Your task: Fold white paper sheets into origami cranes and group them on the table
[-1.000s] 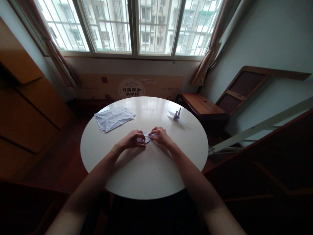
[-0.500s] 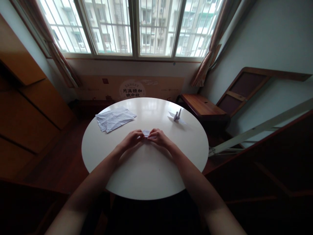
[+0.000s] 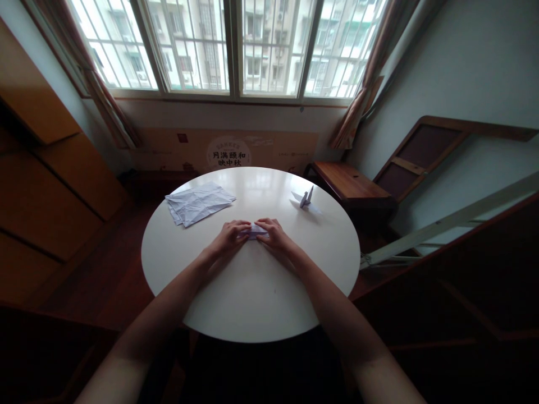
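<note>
Left hand (image 3: 231, 234) and right hand (image 3: 274, 233) pinch the folded paper (image 3: 256, 230), its long axis running side to side.

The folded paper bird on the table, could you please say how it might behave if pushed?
The bird is probably light, apparently just folded paper. It would likely slide readily across the glossy table, and its thin upright tip might bend.

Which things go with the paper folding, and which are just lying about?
In use:
left hand and right hand
folded paper, held between them
white table, underneath

Seemingly just lying about:
paper bird, towards the table's far right
creased sheets, far left
</note>
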`<state>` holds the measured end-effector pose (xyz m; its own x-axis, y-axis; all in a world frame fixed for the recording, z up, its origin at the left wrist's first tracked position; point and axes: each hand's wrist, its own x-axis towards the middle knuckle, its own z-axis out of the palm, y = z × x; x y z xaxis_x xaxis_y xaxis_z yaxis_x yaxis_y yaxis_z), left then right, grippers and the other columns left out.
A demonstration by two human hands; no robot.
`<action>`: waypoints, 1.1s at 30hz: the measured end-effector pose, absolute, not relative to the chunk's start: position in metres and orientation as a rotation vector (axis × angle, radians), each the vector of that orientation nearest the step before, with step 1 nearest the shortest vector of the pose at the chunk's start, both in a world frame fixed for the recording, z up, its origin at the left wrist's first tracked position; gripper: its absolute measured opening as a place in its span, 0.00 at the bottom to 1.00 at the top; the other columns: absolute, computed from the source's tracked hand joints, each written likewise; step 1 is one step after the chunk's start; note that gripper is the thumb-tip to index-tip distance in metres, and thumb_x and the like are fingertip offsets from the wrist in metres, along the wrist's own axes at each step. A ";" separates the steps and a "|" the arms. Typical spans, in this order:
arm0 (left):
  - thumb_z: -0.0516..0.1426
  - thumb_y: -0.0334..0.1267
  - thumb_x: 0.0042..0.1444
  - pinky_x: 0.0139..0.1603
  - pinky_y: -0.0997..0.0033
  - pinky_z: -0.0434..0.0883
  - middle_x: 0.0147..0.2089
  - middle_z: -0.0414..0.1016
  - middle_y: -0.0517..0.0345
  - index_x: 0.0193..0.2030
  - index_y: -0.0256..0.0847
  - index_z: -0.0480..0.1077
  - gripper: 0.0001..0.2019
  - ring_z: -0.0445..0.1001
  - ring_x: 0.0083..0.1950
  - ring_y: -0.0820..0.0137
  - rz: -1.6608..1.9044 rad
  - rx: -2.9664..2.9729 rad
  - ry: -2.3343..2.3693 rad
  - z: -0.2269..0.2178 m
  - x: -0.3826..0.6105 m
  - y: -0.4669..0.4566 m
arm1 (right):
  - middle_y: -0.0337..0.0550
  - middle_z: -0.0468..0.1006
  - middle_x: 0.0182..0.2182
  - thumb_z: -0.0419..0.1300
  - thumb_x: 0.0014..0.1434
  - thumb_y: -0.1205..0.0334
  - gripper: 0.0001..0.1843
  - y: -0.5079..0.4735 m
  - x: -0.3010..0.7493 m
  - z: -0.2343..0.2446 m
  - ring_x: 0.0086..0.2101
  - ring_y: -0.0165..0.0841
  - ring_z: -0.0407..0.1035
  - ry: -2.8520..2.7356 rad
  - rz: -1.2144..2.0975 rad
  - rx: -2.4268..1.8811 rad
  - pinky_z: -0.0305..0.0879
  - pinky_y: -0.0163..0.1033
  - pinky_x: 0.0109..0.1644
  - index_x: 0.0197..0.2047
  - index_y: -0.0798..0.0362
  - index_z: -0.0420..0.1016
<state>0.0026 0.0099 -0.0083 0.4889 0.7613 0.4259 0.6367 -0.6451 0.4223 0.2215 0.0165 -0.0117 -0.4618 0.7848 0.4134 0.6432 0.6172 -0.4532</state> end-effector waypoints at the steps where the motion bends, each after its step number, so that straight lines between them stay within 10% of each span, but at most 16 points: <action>1: 0.60 0.36 0.57 0.58 0.55 0.68 0.55 0.75 0.50 0.48 0.46 0.76 0.12 0.73 0.56 0.60 0.877 2.518 1.187 -0.010 0.002 0.011 | 0.49 0.73 0.53 0.67 0.54 0.65 0.23 0.017 0.221 -0.013 0.52 0.43 0.65 -2.255 0.317 -1.110 0.62 0.49 0.57 0.54 0.48 0.76; 18: 0.61 0.37 0.56 0.46 0.67 0.71 0.40 0.79 0.53 0.42 0.43 0.78 0.08 0.77 0.42 0.66 0.914 2.455 1.079 -0.003 0.002 0.008 | 0.44 0.80 0.37 0.66 0.53 0.69 0.12 0.015 0.219 -0.006 0.39 0.36 0.70 -2.230 0.412 -1.044 0.64 0.42 0.49 0.42 0.49 0.81; 33: 0.58 0.44 0.58 0.41 0.70 0.69 0.41 0.73 0.54 0.44 0.46 0.80 0.11 0.73 0.37 0.69 0.719 2.475 1.273 0.005 0.005 -0.002 | 0.47 0.77 0.44 0.64 0.57 0.67 0.09 0.008 0.221 0.005 0.49 0.42 0.62 -2.211 0.180 -1.207 0.57 0.50 0.53 0.39 0.45 0.83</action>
